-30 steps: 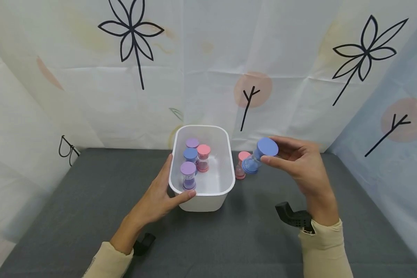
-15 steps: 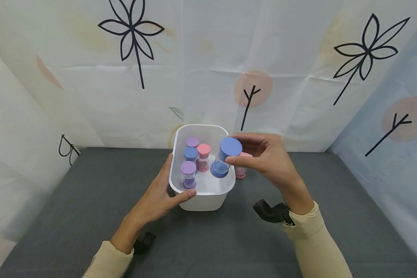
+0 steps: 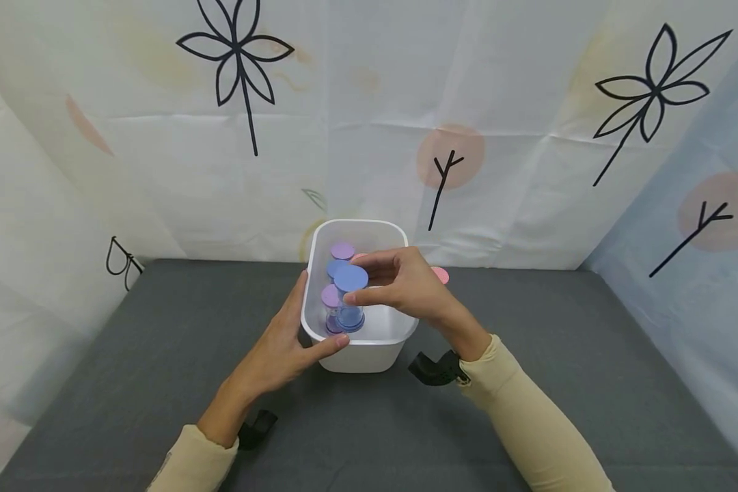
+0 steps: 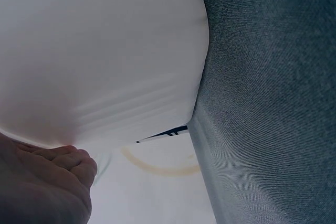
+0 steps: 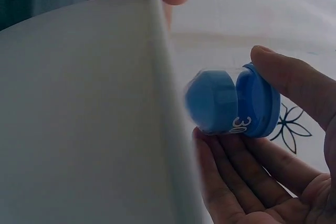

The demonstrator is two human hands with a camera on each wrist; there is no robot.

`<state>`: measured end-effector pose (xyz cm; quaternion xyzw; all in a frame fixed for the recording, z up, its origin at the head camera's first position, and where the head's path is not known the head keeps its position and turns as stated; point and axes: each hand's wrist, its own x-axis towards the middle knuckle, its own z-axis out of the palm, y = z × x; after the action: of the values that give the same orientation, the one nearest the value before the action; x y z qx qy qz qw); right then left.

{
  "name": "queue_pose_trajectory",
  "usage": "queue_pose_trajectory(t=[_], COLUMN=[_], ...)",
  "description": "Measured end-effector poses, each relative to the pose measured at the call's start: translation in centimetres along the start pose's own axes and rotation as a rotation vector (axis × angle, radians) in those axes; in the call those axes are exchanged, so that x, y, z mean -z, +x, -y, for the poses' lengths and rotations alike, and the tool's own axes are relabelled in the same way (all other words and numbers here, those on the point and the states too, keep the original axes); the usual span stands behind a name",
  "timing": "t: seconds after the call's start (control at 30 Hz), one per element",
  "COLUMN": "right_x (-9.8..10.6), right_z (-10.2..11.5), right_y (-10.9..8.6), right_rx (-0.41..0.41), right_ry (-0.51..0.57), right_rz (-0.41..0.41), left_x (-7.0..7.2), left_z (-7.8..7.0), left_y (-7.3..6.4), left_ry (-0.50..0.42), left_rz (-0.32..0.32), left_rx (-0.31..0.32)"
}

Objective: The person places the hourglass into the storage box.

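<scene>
My right hand pinches a blue sand timer by its upper end, thumb in front and fingers behind, over the left half of a white plastic bin. In the right wrist view the timer's end cap shows a "30" next to it. My left hand holds the bin at its front left corner, thumb over the rim and fingers along the outer wall. Inside stand a purple timer, another blue timer, a farther purple timer and a pink timer, mostly hidden by my right hand.
Another pink timer stands on the grey cloth-covered table, just right of the bin and partly hidden by my right hand. A patterned white cloth backdrop rises close behind the bin.
My right hand has carried the blue timer leftward from the right of the bin, across its rim, to above the left half. My left hand and the bin have stayed put.
</scene>
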<state>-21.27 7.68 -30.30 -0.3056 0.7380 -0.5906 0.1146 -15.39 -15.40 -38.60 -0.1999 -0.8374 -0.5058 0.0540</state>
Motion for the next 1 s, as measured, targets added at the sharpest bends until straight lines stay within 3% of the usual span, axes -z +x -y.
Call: queue_pose_trajectory(t=[0.2,0.4,0.8,1.0], right_x=[-0.8,-1.6,-2.4,-2.6], right_z=[-1.3,-2.1,-2.0,-2.2], right_y=[0.7,1.4,1.3,1.5], right_rx=[-0.059,-0.092,-0.033,-0.044], right_ry=[-0.086,-0.17,-0.336,-0.394], right_rz=[0.086,0.123,0.176,0.2], left_x=[0.0,0.0,-0.1,0.0], left_z=[0.0,0.0,-0.1,-0.1], left_y=[-0.1,-0.1,0.1,0.0], left_ry=[0.009,0.022,0.029,0.04], left_rz=[0.003,0.003,-0.002,-0.002], left_rx=[0.008,0.015,-0.002,0.012])
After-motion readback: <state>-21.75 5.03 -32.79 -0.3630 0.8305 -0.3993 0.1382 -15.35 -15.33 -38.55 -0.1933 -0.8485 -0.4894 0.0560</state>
